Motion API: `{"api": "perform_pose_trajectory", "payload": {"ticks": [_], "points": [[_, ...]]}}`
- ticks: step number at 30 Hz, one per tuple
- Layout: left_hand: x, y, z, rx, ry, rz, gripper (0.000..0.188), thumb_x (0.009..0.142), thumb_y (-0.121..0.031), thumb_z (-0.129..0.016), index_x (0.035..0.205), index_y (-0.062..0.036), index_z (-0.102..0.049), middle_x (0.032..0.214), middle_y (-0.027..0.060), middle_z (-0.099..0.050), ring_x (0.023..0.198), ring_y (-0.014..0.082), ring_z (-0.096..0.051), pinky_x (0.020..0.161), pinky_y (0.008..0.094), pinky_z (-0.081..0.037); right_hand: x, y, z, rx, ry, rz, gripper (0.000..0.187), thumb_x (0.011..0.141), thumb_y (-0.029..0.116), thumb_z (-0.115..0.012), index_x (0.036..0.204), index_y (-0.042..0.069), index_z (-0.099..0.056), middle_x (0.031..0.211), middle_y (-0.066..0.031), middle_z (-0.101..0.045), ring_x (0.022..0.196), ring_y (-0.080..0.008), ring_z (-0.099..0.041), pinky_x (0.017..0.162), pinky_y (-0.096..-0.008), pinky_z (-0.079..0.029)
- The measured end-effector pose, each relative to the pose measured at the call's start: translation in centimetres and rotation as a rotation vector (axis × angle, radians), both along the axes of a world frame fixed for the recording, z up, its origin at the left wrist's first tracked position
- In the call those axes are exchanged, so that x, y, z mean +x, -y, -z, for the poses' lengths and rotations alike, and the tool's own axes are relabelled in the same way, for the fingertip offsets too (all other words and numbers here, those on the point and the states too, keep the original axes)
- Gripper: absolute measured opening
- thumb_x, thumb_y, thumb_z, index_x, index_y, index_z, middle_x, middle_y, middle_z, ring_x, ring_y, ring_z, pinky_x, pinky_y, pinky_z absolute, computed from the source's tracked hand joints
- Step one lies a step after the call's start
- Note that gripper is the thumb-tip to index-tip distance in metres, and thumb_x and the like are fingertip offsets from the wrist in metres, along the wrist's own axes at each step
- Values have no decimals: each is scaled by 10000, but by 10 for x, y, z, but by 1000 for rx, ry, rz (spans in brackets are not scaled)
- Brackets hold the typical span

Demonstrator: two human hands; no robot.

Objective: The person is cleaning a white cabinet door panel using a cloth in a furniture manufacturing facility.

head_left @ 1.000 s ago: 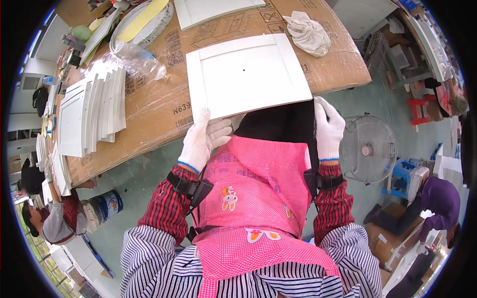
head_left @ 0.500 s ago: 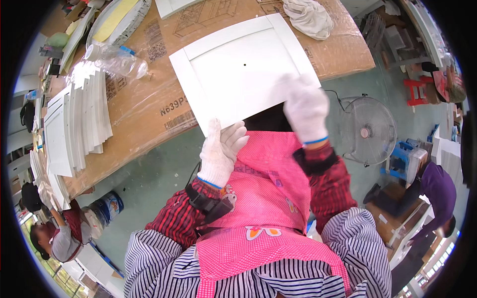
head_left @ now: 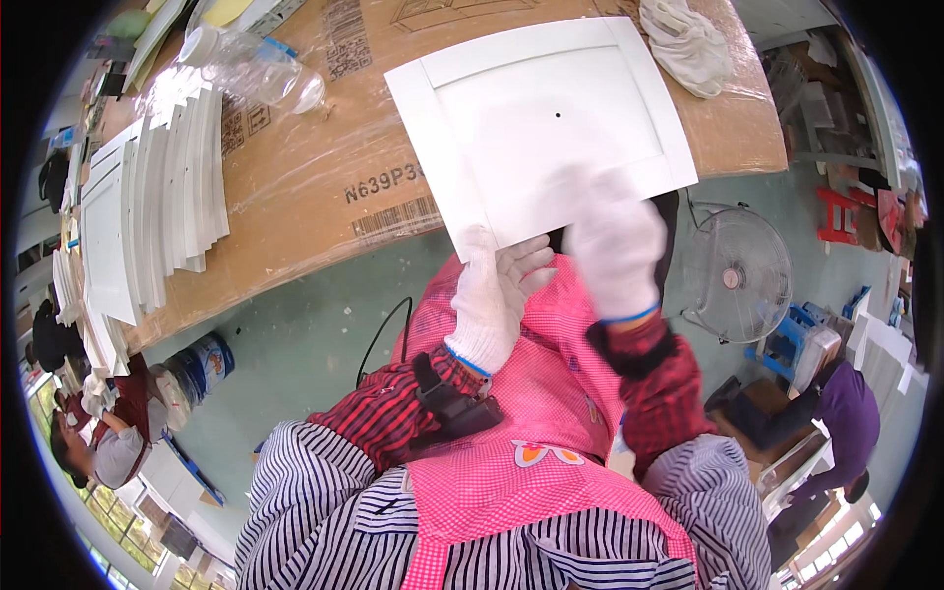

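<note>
A white framed panel (head_left: 551, 118) with a raised border and a small dark hole lies at the table's near edge, its front part jutting out toward me. My left hand (head_left: 492, 300), in a white knit glove, grips the near left corner. Its thumb lies on the panel's face and its fingers are at the near edge. Over the near edge, further right, is my right hand (head_left: 618, 246), gloved too and smeared by motion. Its fingers are too blurred to read, and I cannot make out anything in it.
A cardboard-covered table (head_left: 295, 206) carries a row of white panels (head_left: 162, 197), a clear plastic bottle (head_left: 254, 69) and a crumpled white cloth (head_left: 688, 44). A floor fan (head_left: 736, 275) stands at right. Two people work nearby, one at left (head_left: 118, 433), one at right (head_left: 846, 413).
The panel and table contents sit further right in view as the view shifts. My left hand stays at the panel's corner; my right hand is blurred by motion in both frames.
</note>
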State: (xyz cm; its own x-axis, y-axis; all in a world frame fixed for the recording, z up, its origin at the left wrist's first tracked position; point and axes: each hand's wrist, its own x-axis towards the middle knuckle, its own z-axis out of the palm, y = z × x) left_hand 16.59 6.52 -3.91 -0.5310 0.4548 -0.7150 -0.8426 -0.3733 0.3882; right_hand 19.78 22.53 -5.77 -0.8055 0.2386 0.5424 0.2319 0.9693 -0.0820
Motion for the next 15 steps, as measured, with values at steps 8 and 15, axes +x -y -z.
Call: {"api": "perform_pose_trajectory", "payload": {"ticks": [8,15], "points": [[-19,32,1,18,-97,113,965,1026,-787,-252,1584,-5,-354,1486,260,-535,1346,412,-548,1073,523,-497,11,-16,7,680,158,284,295,953,165,-676,1231,223,-759,873,-36,-658,720,-246,-663,600,-392,-529],[-35,13,-5,97,-84,36,953,1030,-779,-251,1551,7,-393,1464,264,-550,1271,414,-597,1018,534,-535,4,64,12,58,186,16,553,793,49,-729,1331,178,-705,957,-9,-629,711,-236,-633,615,-365,-544]]}}
